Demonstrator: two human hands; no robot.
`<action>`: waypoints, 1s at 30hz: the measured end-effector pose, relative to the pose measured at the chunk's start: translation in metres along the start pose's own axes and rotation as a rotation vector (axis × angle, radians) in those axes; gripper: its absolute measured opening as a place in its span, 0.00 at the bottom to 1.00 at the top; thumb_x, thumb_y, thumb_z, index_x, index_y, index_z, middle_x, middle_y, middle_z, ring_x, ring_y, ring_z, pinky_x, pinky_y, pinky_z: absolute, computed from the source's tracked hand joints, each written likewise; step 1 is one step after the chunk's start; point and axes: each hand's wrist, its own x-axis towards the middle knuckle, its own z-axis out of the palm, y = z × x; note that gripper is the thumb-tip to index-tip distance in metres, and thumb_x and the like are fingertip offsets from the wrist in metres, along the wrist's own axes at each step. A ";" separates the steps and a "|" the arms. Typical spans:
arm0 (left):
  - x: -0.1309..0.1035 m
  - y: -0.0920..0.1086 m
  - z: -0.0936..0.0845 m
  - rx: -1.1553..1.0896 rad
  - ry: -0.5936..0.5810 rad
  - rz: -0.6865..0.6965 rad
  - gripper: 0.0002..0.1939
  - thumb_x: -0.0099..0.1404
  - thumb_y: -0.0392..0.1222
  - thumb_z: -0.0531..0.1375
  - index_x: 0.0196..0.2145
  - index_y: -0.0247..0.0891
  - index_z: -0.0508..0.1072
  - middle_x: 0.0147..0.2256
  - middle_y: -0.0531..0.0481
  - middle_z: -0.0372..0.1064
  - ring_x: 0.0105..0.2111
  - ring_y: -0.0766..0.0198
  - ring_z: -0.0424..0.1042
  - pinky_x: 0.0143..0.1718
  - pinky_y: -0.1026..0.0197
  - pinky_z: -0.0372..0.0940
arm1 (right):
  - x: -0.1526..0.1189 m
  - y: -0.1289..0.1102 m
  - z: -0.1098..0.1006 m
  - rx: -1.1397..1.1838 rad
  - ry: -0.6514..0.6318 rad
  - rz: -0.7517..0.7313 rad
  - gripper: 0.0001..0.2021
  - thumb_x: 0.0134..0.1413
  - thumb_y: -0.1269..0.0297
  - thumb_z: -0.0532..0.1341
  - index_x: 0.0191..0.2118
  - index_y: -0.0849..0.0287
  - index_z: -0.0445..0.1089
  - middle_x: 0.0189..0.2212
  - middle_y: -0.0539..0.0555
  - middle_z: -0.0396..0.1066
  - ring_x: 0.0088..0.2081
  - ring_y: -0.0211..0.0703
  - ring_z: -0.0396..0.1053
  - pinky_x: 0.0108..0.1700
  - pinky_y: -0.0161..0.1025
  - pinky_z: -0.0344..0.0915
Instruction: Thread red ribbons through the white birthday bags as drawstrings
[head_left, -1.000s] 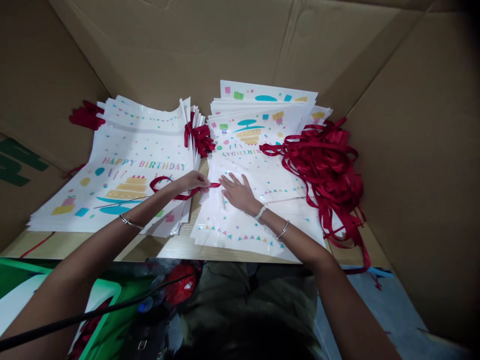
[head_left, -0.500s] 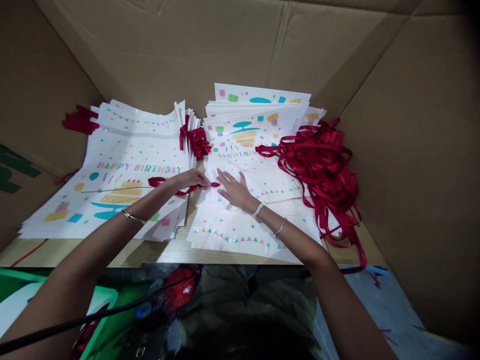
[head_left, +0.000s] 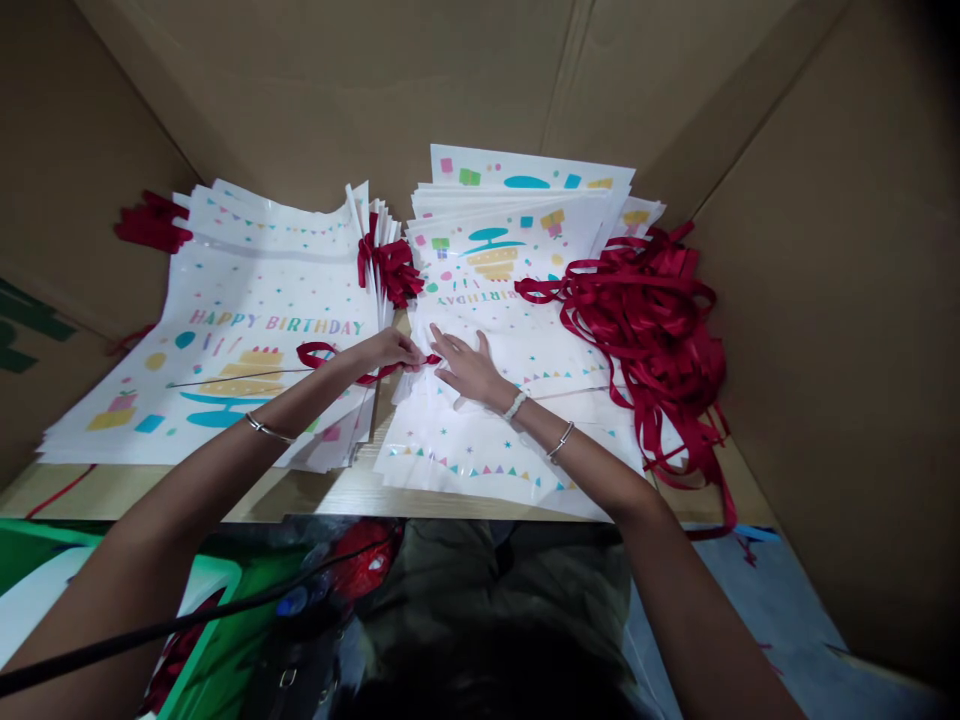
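My left hand (head_left: 395, 350) pinches a red ribbon (head_left: 315, 352) at the left edge of the right-hand stack of printed sheets (head_left: 480, 465). The ribbon's loop trails left under my forearm, and a short end shows just past my fingertips. My right hand (head_left: 471, 368) lies flat on the top sheet with its fingers spread, close to that end. A second stack of "Happy Birthday" sheets (head_left: 262, 280) lies to the left. Red ribbon bows (head_left: 390, 265) are gathered along its right edge. What my left fingertips do at the sheet's edge is partly hidden.
A tangled heap of red ribbons (head_left: 652, 320) lies right of the sheets. Cardboard walls (head_left: 360, 90) enclose the wooden table (head_left: 330, 500) at the back and sides. Below its front edge are a green bin (head_left: 225, 610) and a black cable (head_left: 247, 600).
The camera view has shifted slightly. Both hands keep nearly the same places, my left still on the ribbon and my right still flat on the sheet.
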 end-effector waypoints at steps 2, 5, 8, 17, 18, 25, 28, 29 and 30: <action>-0.001 -0.001 -0.002 0.009 0.006 0.011 0.10 0.51 0.43 0.74 0.25 0.34 0.82 0.26 0.44 0.77 0.26 0.64 0.71 0.29 0.65 0.66 | 0.001 0.006 0.000 0.012 -0.006 -0.017 0.37 0.74 0.59 0.52 0.79 0.58 0.36 0.69 0.61 0.62 0.75 0.52 0.47 0.71 0.72 0.31; -0.003 -0.004 -0.005 0.011 0.018 0.021 0.09 0.51 0.42 0.74 0.26 0.34 0.82 0.26 0.45 0.78 0.26 0.64 0.73 0.31 0.65 0.67 | 0.001 0.016 0.000 -0.005 0.049 0.002 0.27 0.74 0.53 0.53 0.73 0.54 0.60 0.68 0.59 0.63 0.72 0.56 0.51 0.71 0.70 0.36; -0.005 -0.008 -0.006 -0.021 0.042 0.016 0.10 0.50 0.43 0.75 0.26 0.34 0.82 0.26 0.45 0.78 0.27 0.63 0.74 0.32 0.64 0.68 | 0.001 0.022 -0.001 -0.034 0.121 0.048 0.19 0.70 0.50 0.59 0.57 0.51 0.77 0.65 0.55 0.66 0.68 0.60 0.54 0.70 0.66 0.41; -0.002 -0.004 0.002 -0.028 0.076 0.017 0.09 0.49 0.40 0.75 0.26 0.33 0.83 0.24 0.45 0.76 0.26 0.61 0.74 0.32 0.63 0.69 | 0.002 0.014 0.005 -0.046 0.121 0.058 0.18 0.68 0.47 0.61 0.57 0.45 0.78 0.65 0.52 0.66 0.66 0.60 0.54 0.68 0.66 0.43; -0.001 -0.003 0.002 -0.019 0.076 0.020 0.08 0.49 0.39 0.75 0.26 0.33 0.83 0.23 0.45 0.76 0.26 0.61 0.74 0.32 0.63 0.69 | 0.002 0.014 0.005 -0.038 0.125 0.064 0.19 0.68 0.48 0.61 0.57 0.45 0.78 0.65 0.52 0.66 0.65 0.61 0.54 0.68 0.66 0.43; 0.001 0.002 0.010 -0.037 0.048 0.041 0.09 0.50 0.40 0.75 0.27 0.32 0.83 0.25 0.45 0.77 0.27 0.62 0.74 0.33 0.62 0.70 | 0.008 0.012 0.005 -0.016 0.118 0.070 0.16 0.67 0.51 0.63 0.55 0.45 0.79 0.64 0.52 0.68 0.65 0.60 0.55 0.67 0.67 0.45; 0.003 0.002 0.014 -0.066 0.045 0.044 0.11 0.49 0.42 0.75 0.27 0.32 0.82 0.26 0.44 0.77 0.27 0.62 0.73 0.32 0.62 0.69 | 0.010 0.013 0.004 -0.025 0.112 0.064 0.16 0.67 0.52 0.63 0.55 0.46 0.79 0.64 0.52 0.68 0.65 0.60 0.56 0.67 0.69 0.46; 0.003 0.002 0.015 -0.068 0.039 0.040 0.12 0.49 0.43 0.75 0.27 0.33 0.82 0.26 0.44 0.77 0.26 0.62 0.73 0.32 0.62 0.69 | 0.009 0.014 0.004 -0.033 0.101 0.058 0.16 0.68 0.51 0.62 0.56 0.46 0.78 0.64 0.52 0.68 0.65 0.60 0.57 0.67 0.70 0.45; 0.004 0.002 0.015 -0.067 0.029 0.032 0.12 0.48 0.44 0.76 0.27 0.33 0.82 0.26 0.44 0.77 0.26 0.62 0.73 0.32 0.62 0.69 | 0.008 0.014 0.005 -0.045 0.087 0.048 0.17 0.70 0.51 0.60 0.58 0.47 0.77 0.65 0.53 0.67 0.66 0.61 0.57 0.68 0.71 0.43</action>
